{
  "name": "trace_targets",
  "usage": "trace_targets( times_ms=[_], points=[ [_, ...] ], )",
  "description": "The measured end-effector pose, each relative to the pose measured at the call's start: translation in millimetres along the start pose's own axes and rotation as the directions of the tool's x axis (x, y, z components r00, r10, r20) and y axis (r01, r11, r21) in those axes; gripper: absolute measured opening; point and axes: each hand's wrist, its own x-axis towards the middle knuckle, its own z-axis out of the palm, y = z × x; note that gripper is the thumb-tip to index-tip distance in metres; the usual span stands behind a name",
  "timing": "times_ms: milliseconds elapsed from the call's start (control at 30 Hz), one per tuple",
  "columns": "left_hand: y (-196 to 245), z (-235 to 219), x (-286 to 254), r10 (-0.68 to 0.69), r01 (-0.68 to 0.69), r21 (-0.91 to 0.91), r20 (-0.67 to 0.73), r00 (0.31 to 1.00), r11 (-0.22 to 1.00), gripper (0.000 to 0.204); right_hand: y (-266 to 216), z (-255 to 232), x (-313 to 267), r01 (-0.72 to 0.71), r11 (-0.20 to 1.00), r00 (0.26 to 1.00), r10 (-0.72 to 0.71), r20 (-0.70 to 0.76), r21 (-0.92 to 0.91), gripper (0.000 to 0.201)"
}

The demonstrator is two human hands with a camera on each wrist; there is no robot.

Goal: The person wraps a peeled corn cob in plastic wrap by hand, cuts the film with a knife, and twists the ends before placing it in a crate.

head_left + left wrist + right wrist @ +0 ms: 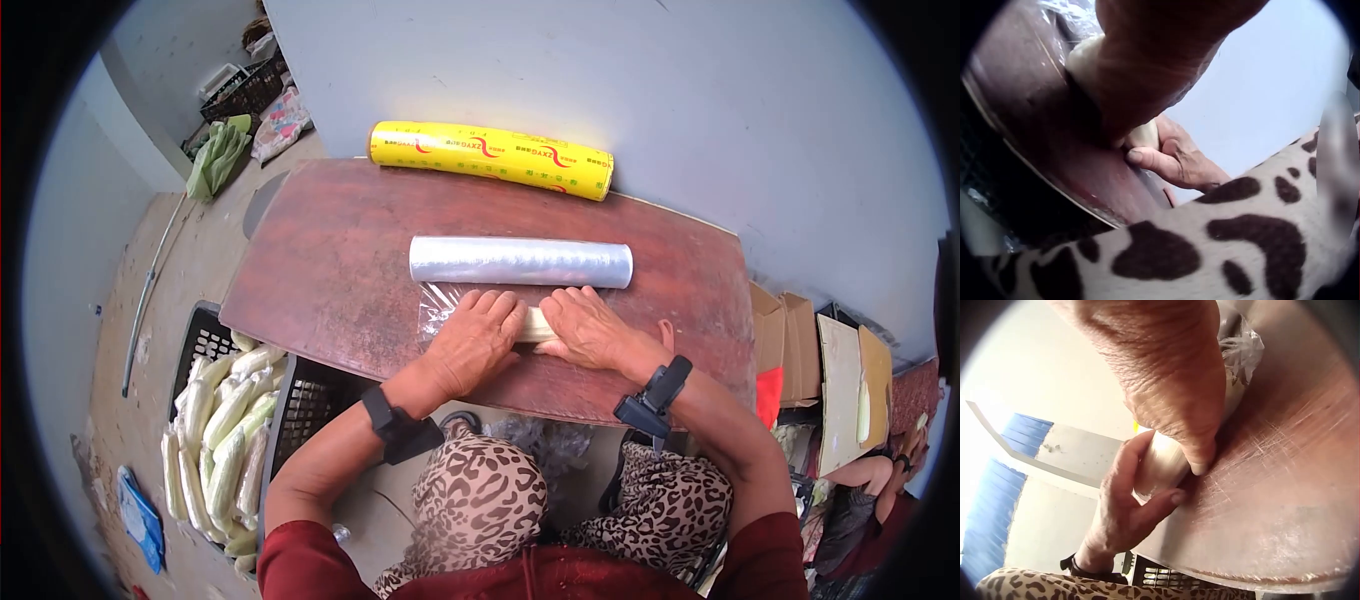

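One pale cream, long, rounded vegetable (537, 326) lies on the reddish-brown, scratched wooden table (330, 270), between and beneath two hands. The left hand (480, 335) clamps its nine o'clock part, fingers curled over the top and thumb on the near side; the right hand (588, 332) clamps its three o'clock part the same way. One crinkled, glossy sheet of clear film (438, 308) lies by the left hand, at nine o'clock. At twelve o'clock lies one smooth cylindrical roll of clear film (520, 262); beyond it, one yellow printed roll (490, 160). At eight o'clock, one perforated black plastic crate (207, 322) holds many film-wrapped pale-green vegetables (225, 420), overlapping too much to count.
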Motion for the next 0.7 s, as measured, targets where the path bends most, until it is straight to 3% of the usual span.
trace_targets(
  times_ms=[33, 133, 233, 333, 433, 533, 567, 700],
  points=[
    [-3, 8, 2, -0.023, 0.021, 0.090, 0.022, 0.999, 0.996, 0.065, 0, 1, -1, 0.007, 1.000, 1.000, -0.007, -0.008, -0.004, 0.049],
    [-2, 15, -2, -0.048, 0.049, 0.043, -0.014, 0.999, 0.998, 0.062, -6, -3, -2, -0.011, 1.000, 1.000, 0.011, 0.011, 0.020, 0.048],
    [-6, 21, 0, 0.008, -0.002, 0.074, -0.086, 0.996, 0.997, 0.060, -21, -29, 3, -0.134, 0.990, 0.959, 0.142, 0.244, -0.050, 0.043],
    [-8, 21, 4, -0.036, 0.039, 0.058, -0.058, 0.998, 0.998, 0.058, -22, -43, 8, -0.160, 0.987, 0.982, 0.159, 0.106, 0.001, 0.039],
    [-10, 21, 5, -0.013, 0.016, 0.045, -0.070, 0.997, 0.999, 0.062, -11, -49, 22, -0.184, 0.983, 0.967, 0.176, -0.186, -0.023, 0.042],
    [-10, 20, 6, -0.023, 0.025, 0.029, -0.077, 0.997, 0.999, 0.062, 13, -27, 28, -0.137, 0.990, 0.948, 0.120, -0.296, -0.038, 0.056],
    [-11, 21, 7, -0.024, 0.026, 0.012, -0.082, 0.996, 1.000, 0.062, 19, -23, 27, -0.186, 0.982, 0.967, 0.181, -0.177, -0.014, 0.069],
    [-13, 23, 8, -0.045, 0.043, -0.027, -0.084, 0.995, 0.999, 0.058, 30, -19, 33, -0.206, 0.974, 0.969, 0.189, -0.158, -0.099, 0.072]
  ],
)
